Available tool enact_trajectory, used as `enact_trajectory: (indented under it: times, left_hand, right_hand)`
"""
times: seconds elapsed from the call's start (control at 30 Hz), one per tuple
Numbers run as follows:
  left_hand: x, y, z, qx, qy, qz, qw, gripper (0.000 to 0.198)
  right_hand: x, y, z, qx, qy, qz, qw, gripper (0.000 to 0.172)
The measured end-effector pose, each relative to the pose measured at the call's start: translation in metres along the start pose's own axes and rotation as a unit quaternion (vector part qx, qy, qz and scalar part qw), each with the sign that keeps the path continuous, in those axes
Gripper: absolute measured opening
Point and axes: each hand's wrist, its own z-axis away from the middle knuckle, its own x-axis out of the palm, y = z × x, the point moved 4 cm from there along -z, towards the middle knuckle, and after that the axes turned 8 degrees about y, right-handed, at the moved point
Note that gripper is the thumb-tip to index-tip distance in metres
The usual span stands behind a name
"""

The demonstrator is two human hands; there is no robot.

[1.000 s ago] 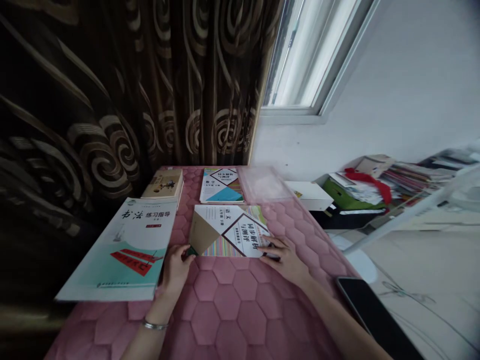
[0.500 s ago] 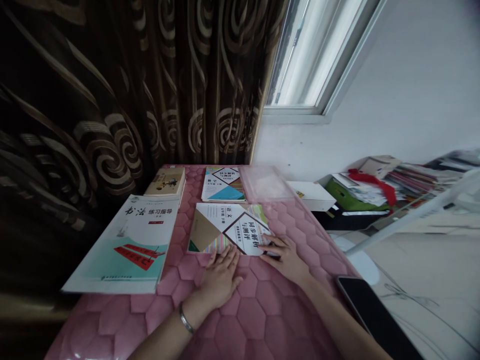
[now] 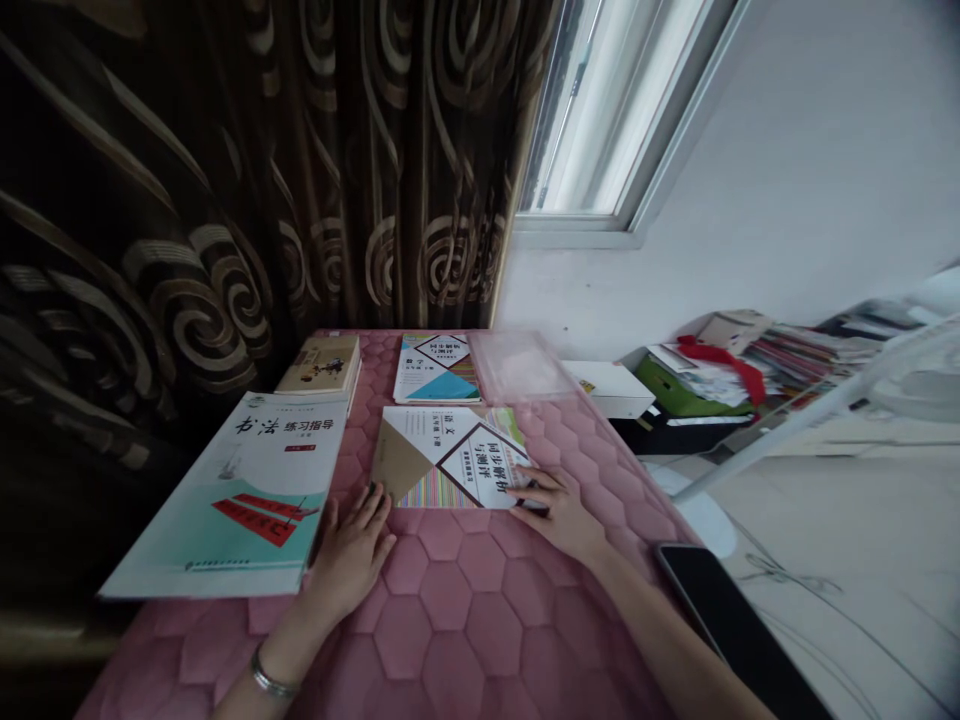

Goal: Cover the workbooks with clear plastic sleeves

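"Where does the workbook (image 3: pixel 442 455) lie?"

"Flat on a pink, hexagon-patterned bench (image 3: pixel 442 625), between two hands; a second workbook (image 3: pixel 439 372) lies just beyond it, and a calligraphy book (image 3: pixel 232 490) with red banners on its cover lies to the left."

"And the fingers?"

"On the left hand (image 3: pixel 346 555), slightly apart, thumb out to the side, tips at the workbook's near left corner; on the right hand (image 3: pixel 561 515), resting over the right end of the cover; whether they are clamped on it, one cannot tell."

"Anything nearer the right forearm?"

"A dark-screened device (image 3: pixel 739 625), at the bench's right edge."
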Motion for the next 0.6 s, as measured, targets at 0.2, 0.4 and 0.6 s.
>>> enact_trajectory:
  times: [0.2, 0.4, 0.6]
  left_hand:
    - [-0.018, 0.038, -0.048, 0.054, 0.051, 0.091, 0.993, 0.022]
    - [0.001, 0.048, -0.071, 0.065, 0.039, 0.173, 0.982, 0.021]
    - [0.000, 0.027, -0.062, 0.057, 0.076, 0.173, 0.980, 0.016]
  right_hand:
    - [0.022, -0.066, -0.015, 0.002, 0.007, 0.069, 0.998, 0.028]
    - [0.060, -0.112, -0.034, -0.006, 0.002, -0.001, 1.000, 0.008]
    - [0.056, -0.091, -0.030, -0.011, 0.013, -0.010, 1.000, 0.011]
